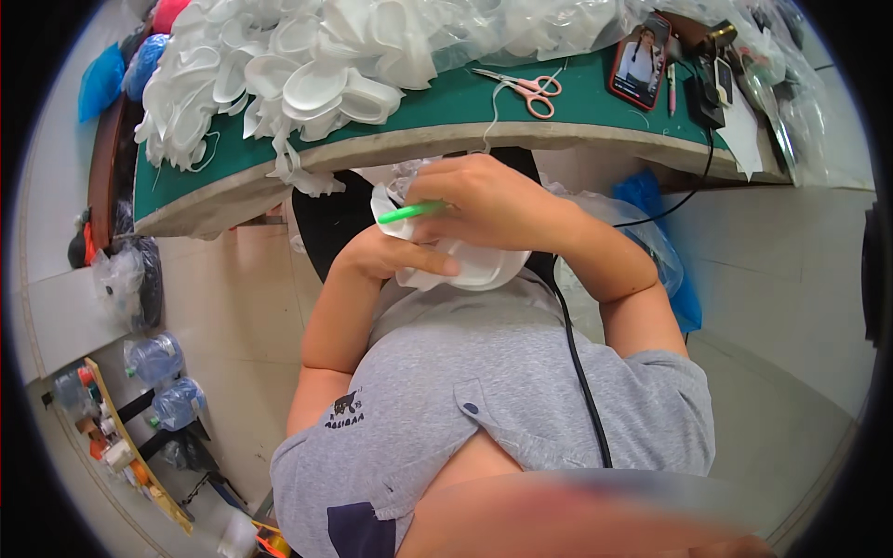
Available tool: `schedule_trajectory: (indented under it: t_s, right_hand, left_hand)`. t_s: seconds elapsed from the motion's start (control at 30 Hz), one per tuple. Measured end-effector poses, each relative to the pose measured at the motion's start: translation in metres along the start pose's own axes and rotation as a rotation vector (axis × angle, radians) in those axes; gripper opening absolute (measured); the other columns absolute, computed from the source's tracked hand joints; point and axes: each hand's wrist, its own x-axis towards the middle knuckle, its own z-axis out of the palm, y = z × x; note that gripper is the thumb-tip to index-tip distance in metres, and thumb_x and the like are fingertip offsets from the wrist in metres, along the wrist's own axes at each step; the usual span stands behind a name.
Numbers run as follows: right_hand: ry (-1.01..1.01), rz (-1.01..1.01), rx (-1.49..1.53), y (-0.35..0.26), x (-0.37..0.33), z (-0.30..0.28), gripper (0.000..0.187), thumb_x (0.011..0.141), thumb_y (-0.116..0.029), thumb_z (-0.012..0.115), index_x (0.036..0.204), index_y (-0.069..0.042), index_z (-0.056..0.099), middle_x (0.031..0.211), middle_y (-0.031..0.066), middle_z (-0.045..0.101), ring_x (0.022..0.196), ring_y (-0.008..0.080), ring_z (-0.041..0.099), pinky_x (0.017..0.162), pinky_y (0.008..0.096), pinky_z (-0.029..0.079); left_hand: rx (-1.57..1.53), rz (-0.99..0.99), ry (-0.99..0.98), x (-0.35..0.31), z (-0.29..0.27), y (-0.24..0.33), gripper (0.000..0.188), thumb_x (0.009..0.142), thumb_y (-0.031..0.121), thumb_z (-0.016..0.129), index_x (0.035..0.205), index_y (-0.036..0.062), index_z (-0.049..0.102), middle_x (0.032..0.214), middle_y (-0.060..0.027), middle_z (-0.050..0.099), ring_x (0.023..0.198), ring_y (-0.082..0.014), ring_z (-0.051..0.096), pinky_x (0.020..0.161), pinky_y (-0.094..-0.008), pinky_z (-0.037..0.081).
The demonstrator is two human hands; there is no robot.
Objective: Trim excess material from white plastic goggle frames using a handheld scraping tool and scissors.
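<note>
My left hand (386, 253) is closed on a white, soft-looking moulded piece (484, 267) with a rounded edge, held over my lap just in front of the table. Its thumb lies across the piece. Bent over the same piece from the right is my right hand (479, 195), its fingers curled round a bright green stick-like tool (409, 212). The green end points left; whatever is at the other end is hidden by the hand. Part of the white piece shows left of the fingers, and its underside is out of sight.
A large heap of similar white pieces (316, 88) covers the green tabletop (437, 107) at the back left. Pink-handled scissors (535, 93), a phone (640, 63) and a black adapter (704, 100) lie to the right. A black cable (581, 372) runs down past my right side.
</note>
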Motion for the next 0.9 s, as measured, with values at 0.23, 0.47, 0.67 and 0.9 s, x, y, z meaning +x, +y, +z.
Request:
schedule_trajectory:
  t_s: [0.23, 0.47, 0.67, 0.9]
  right_hand:
    - [0.746, 0.182, 0.422, 0.011, -0.023, -0.026, 0.022, 0.096, -0.021, 0.051, 0.091, -0.003, 0.062, 0.075, 0.0021, 0.052, 0.064, 0.0078, 0.044, 0.055, 0.0225, 0.036]
    - [0.81, 0.081, 0.638, 0.001, -0.057, -0.026, 0.029, 0.098, -0.03, 0.047, 0.083, -0.006, 0.048, 0.07, 0.004, 0.047, 0.057, 0.0085, 0.041, 0.052, 0.0226, 0.038]
    - [0.639, 0.078, 0.564, 0.004, -0.062, 0.012, 0.012, 0.091, -0.011, 0.059, 0.091, -0.002, 0.05, 0.087, 0.0133, 0.06, 0.075, 0.0123, 0.056, 0.067, 0.0234, 0.046]
    - [0.531, -0.1, 0.008, 0.017, -0.074, -0.001, 0.011, 0.082, -0.002, 0.065, 0.09, -0.001, 0.058, 0.087, 0.0131, 0.064, 0.078, 0.0223, 0.06, 0.071, 0.0321, 0.049]
  left_hand:
    - [-0.428, 0.014, 0.167, 0.015, 0.018, -0.007, 0.046, 0.073, -0.002, 0.061, 0.118, 0.0009, 0.053, 0.109, -0.0084, 0.061, 0.1, -0.019, 0.061, 0.088, -0.0316, 0.048]
    - [-0.411, 0.167, 0.207, 0.021, 0.055, 0.0, 0.058, 0.078, 0.016, 0.07, 0.127, 0.0029, 0.043, 0.113, -0.008, 0.056, 0.107, -0.016, 0.054, 0.093, -0.0285, 0.04]
    - [-0.393, 0.008, 0.352, 0.024, 0.059, -0.004, 0.055, 0.08, 0.03, 0.073, 0.121, 0.0023, 0.048, 0.107, -0.0043, 0.057, 0.098, -0.0128, 0.055, 0.086, -0.0272, 0.043]
    - [-0.074, 0.14, 0.465, 0.022, 0.055, -0.009, 0.041, 0.081, 0.021, 0.072, 0.113, 0.0001, 0.057, 0.103, -0.0054, 0.061, 0.094, -0.0112, 0.057, 0.083, -0.0264, 0.046]
